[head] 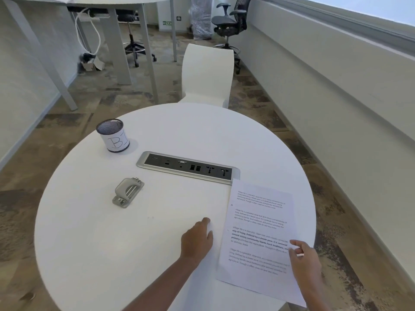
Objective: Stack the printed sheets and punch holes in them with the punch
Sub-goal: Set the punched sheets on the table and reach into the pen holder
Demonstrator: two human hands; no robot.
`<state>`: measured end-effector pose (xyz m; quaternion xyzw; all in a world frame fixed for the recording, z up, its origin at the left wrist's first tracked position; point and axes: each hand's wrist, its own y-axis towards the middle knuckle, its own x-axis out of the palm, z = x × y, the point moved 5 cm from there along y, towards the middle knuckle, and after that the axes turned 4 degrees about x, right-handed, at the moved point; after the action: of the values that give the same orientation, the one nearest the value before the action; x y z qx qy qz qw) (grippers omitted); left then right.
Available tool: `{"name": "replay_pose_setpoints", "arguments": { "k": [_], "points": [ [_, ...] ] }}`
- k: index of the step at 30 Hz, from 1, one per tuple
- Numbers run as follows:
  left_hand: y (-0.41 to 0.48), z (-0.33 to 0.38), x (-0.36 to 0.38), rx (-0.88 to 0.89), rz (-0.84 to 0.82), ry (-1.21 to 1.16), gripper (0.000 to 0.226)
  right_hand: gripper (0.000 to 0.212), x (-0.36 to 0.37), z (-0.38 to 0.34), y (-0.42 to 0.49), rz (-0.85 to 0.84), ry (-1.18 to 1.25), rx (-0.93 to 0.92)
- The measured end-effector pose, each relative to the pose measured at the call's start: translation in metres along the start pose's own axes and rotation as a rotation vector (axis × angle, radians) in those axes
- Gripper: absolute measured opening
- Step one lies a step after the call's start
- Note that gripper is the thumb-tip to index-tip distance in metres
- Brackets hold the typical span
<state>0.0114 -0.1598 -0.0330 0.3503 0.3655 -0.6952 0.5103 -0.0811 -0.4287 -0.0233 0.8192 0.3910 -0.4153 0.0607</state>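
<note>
A printed sheet (258,234) with several blocks of text is lifted at the right side of the round white table (101,243). My right hand (305,259) pinches its right edge. My left hand (197,240) lies flat on the table just left of that sheet, fingers pressed on what looks like another white sheet, hard to tell apart from the tabletop. The grey metal hole punch (127,192) rests on the table's left part, well clear of both hands.
A silver power and socket strip (187,166) is set into the table's middle. A mesh pen cup (113,135) with a paper label stands at the back left. A white chair (206,75) faces the table's far edge.
</note>
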Motion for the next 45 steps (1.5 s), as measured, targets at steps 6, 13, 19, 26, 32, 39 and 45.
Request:
{"name": "replay_pose_setpoints", "arguments": {
  "k": [6, 13, 19, 26, 32, 39, 45],
  "points": [
    [-0.007, -0.049, -0.030, -0.001, 0.096, 0.041, 0.034, 0.017, 0.046, -0.044, -0.027, -0.070, 0.047, -0.102],
    [-0.015, -0.123, -0.076, 0.026, 0.152, 0.100, 0.030, 0.015, 0.128, -0.106, -0.077, -0.197, 0.082, -0.171],
    [-0.016, -0.185, -0.115, 0.025, 0.192, 0.147, 0.015, 0.016, 0.189, -0.154, -0.110, -0.286, 0.086, -0.204],
    [-0.010, -0.249, -0.150, 0.058, 0.287, 0.247, 0.035, 0.014, 0.236, -0.186, -0.132, -0.330, 0.054, -0.211],
    [0.012, -0.285, -0.170, 0.047, 0.246, 0.286, 0.042, 0.013, 0.252, -0.203, -0.136, -0.288, -0.044, -0.288],
    [0.036, -0.296, -0.179, 0.064, 0.195, 0.203, 0.049, 0.015, 0.256, -0.217, -0.141, -0.237, -0.190, -0.378],
    [0.046, -0.301, -0.178, 0.068, 0.216, 0.151, 0.044, 0.015, 0.256, -0.219, -0.144, -0.196, -0.266, -0.408]
  ]
}}
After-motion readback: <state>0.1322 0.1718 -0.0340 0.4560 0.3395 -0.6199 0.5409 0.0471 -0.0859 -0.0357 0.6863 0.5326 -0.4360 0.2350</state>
